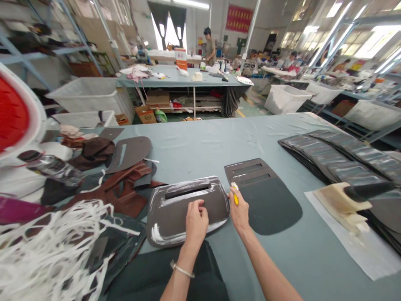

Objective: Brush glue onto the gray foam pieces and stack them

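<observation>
A dark grey-brown rounded panel (175, 209) with a long slot lies on the table, white streaks smeared along its edges and slot. My left hand (197, 219) rests on it, fingers loosely bent and slightly apart, holding nothing visible. In my right hand (239, 211), closed at the panel's right edge, is a small yellow-handled brush (236, 198) with pale bristles pointing up. Just right of that hand lies a second dark panel (271, 202) with two slots. Dark green sheet material (200, 276) lies beneath my left forearm.
White strips (62, 242) heap at the left, near brown scraps (125, 188) and a bottle (53, 165). Stacked streaked panels (332, 154) lie right, behind a tan container with a dark handle (340, 200) on white paper (369, 255). A person (209, 45) stands at a far table.
</observation>
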`<action>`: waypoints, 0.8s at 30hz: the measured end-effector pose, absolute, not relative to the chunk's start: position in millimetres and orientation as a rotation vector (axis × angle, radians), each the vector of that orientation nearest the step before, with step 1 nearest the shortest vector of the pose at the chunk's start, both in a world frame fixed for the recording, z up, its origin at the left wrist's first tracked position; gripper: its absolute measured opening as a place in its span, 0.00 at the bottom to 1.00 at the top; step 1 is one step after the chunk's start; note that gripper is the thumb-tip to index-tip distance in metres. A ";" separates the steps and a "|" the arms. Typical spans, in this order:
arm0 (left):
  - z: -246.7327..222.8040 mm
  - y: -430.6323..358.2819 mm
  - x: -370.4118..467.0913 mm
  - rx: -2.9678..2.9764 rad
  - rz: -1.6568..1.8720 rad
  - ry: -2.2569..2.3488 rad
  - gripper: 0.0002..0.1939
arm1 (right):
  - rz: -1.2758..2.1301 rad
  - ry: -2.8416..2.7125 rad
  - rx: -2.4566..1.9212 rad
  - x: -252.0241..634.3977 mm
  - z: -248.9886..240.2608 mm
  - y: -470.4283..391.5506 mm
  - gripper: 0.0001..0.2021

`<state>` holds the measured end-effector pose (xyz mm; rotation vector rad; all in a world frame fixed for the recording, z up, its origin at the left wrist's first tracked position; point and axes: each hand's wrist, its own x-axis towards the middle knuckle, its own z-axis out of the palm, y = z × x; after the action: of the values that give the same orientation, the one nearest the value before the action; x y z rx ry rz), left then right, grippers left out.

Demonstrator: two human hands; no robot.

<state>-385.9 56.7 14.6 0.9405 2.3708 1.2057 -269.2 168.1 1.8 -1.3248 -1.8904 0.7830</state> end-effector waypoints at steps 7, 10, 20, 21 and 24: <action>9.1 115.5 -380.4 0.684 1.394 2.068 0.22 | 0.814 -1.881 -1.187 -261.9 14.7 149.3 0.17; 8.9 124.7 -384.6 0.608 1.346 2.081 0.29 | 0.790 -1.883 -1.105 -263.4 19.9 140.7 0.16; 20.2 114.2 -386.1 0.484 1.420 1.966 0.17 | 0.772 -1.885 -1.048 -260.1 13.3 138.2 0.14; 26.0 105.9 -387.8 0.470 1.447 1.946 0.17 | 0.798 -1.908 -1.033 -259.0 8.4 139.4 0.14; 57.6 71.5 -391.8 0.388 1.630 1.751 0.15 | 0.968 -2.007 -0.928 -254.7 -5.2 142.5 0.14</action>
<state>-391.8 71.5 57.6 0.3885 1.7506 1.6299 -254.7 142.5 -5.2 -0.9284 -2.0065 0.9683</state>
